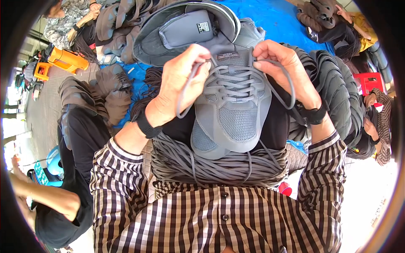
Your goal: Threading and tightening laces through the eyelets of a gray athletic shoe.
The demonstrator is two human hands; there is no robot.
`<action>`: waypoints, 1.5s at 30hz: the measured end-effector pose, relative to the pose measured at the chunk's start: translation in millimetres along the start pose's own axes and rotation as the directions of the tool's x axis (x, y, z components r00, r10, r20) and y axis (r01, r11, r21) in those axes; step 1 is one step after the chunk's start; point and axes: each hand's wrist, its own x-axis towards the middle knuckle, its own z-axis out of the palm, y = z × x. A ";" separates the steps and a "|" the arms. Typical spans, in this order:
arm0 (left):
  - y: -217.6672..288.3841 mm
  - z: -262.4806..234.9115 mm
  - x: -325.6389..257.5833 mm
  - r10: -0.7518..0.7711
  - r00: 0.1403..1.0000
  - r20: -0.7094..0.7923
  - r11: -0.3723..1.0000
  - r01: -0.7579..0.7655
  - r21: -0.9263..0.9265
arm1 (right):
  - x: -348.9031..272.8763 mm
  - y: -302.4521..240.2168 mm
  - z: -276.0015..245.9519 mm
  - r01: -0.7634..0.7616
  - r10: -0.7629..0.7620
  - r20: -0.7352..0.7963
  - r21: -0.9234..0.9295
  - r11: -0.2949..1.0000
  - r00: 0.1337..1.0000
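Both hands lacing a grey shoe held over the lap.

The grey shoe (pixel 234 109) lies between the hands, toe toward the person, tongue end away, resting on a bundle of grey laces (pixel 211 164) in the lap. The left hand (pixel 181 82) is closed on one end of the shoelace (pixel 236 80) just beside the top eyelets; the right hand (pixel 282 67) pinches the other end, equally near, wrists raised.

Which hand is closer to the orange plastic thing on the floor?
Left. The left hand is on the shoe's left side, toward the orange plastic thing; the right hand is beyond the shoe.
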 end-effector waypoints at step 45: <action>-18.3 -37.8 20.2 -0.009 0.905 0.426 0.875 0.214 -0.435 | 40.8 25.8 -86.7 0.118 -0.124 0.060 -0.832 0.541 0.990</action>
